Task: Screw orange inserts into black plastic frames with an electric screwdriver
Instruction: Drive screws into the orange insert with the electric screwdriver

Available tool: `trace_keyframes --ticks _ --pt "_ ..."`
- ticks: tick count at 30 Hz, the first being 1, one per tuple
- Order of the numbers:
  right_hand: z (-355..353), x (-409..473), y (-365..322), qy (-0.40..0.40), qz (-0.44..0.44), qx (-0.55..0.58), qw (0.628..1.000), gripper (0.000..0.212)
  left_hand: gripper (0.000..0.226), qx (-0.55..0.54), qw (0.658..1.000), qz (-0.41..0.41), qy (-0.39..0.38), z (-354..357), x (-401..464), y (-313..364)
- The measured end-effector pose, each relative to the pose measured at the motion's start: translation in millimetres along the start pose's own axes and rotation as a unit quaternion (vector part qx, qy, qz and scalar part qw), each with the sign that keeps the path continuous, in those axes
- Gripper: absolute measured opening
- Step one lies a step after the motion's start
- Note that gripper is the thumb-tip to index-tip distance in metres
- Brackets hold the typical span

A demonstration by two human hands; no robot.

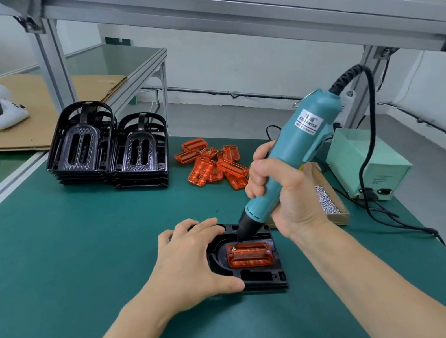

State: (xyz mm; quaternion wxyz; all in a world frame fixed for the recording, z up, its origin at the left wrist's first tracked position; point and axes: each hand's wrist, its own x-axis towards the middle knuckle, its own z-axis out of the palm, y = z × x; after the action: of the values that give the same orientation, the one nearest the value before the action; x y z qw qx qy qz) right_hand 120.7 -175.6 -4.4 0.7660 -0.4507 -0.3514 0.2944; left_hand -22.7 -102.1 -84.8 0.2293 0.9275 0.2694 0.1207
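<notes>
- My right hand (276,189) grips the driver (293,153), fingers wrapped round its teal body, at centre right of the frame
- My left hand (190,261) rests on the frame (260,280) at lower centre, fingers loosely curved over its upper left edge, thumb against the lower edge; I judge it a steadying press, not a pinch
- The insert (248,254) sits seated in the frame's recess, long axis left to right across the picture
- The driver leans from upper right down to lower left; its tip meets the insert's upper left corner, where a screw head (233,248) shows
- A second screw point appears at the insert's right end, just below the right hand, so that hand is the nearer one
- Hard to tell: whether the bit is engaged in the screw; the tip is dark and small
- The left part of the frame is hidden under my left hand
- Spare inserts (215,164) and stacked frames (108,150) lie at upper centre, the screw box (330,200) behind my right hand, partly covered
</notes>
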Motion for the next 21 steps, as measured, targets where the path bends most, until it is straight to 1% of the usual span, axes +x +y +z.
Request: trace_keyframes --ticks 6,11,16,21 --pt "2.0 3.7 4.1 -0.017 0.003 -0.031 0.999 0.022 0.099 -0.012 1.0 0.002 -0.001 -0.5 0.1 1.1" --pt "5.3 8.8 6.9 -0.038 0.0 -0.056 0.998 0.02 0.092 -0.038 0.999 0.002 0.018 0.6 -1.3 0.7" --pt "14.5 16.1 6.1 -0.11 0.02 -0.093 0.989 0.017 0.095 -0.063 0.997 -0.043 0.011 2.5 -1.9 -1.1" --pt "17.5 19.0 5.5 -0.189 0.062 -0.075 0.977 0.01 0.099 -0.067 0.996 -0.056 0.003 2.3 -2.1 -1.4"
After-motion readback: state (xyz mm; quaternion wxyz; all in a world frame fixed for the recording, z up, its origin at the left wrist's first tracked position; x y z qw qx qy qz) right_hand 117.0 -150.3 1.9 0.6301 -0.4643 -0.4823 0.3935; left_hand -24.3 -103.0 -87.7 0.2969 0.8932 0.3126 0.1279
